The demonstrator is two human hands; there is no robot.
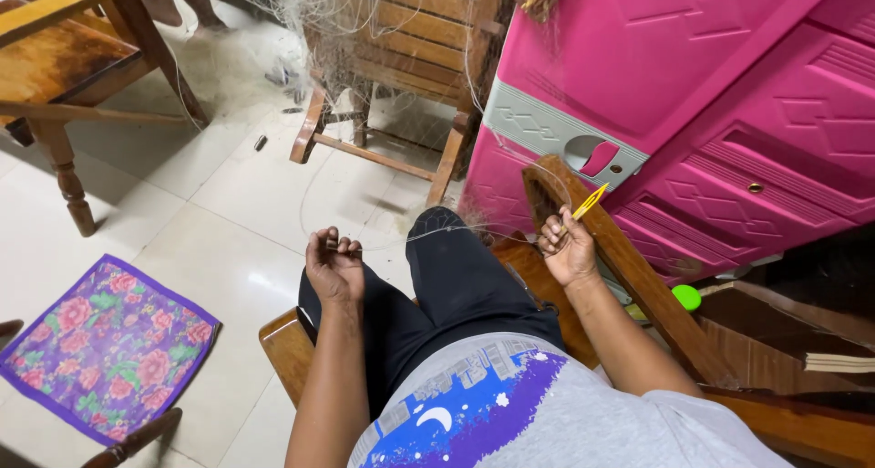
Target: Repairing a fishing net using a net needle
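The left hand (334, 267) is held out in front of the body, above the left knee, with the forearm stretched forward and the back of the hand turned up. Its fingers (339, 244) are curled into a loose fist and pinch the thin pale fishing line (428, 235), which runs taut from there to the right, across the bent knee in black trousers (456, 277).

The right hand (567, 247) is raised at about the same height, with the elbow bent, the wrist cocked and the forearm angled up from the lower right. Its fingers are closed around the slim yellow plastic netting needle (591, 200), whose point is aimed up and to the right, towards the bright pink plastic drawer cabinet (693, 76). The needle is seen just in front of the cabinet's grey handle panel (556, 135).

The line is seen to rise in a faint loop from the right hand towards the tangled whitish fishing net (314, 12), which is draped over the slatted wooden chair (410, 49) ahead. A dark wooden armrest (629, 267) slants just beside the right hand. On the pale tiled floor (210, 204) to the left, a purple-edged floral cushion (105, 345) lies flat, well apart from both hands.
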